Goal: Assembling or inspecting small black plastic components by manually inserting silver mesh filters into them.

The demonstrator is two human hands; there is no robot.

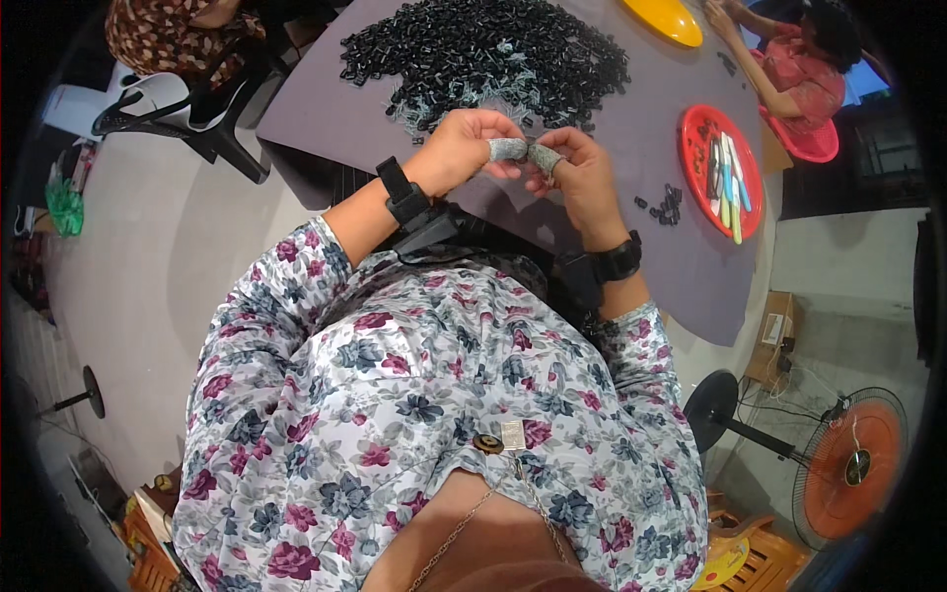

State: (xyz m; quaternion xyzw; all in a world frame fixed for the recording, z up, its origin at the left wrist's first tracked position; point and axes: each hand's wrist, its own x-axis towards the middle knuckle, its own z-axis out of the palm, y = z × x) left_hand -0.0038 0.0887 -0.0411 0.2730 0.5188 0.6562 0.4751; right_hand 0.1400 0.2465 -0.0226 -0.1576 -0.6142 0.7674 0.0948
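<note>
My left hand [468,150] and my right hand [584,176] meet above the near edge of the table, fingertips almost touching. Grey fabric covers wrap a digit on each hand. Both hands are closed in a pinch around a small dark part [530,145], mostly hidden by the fingers, so its exact shape does not show. Just beyond my hands spreads a big heap of small black plastic parts [454,44], with thin clear or greyish pieces [503,79] mixed into its nearer side. A few black parts [667,205] form a small pile to the right of my right hand.
A red plate [693,187] at the right carries knives or similar tools with white, blue and green handles, plus small dark bits. Farther off lies a yellow plate [666,18]. Another person [804,84] works at the far right. A black chair [212,123] stands left, a fan [850,467] lower right.
</note>
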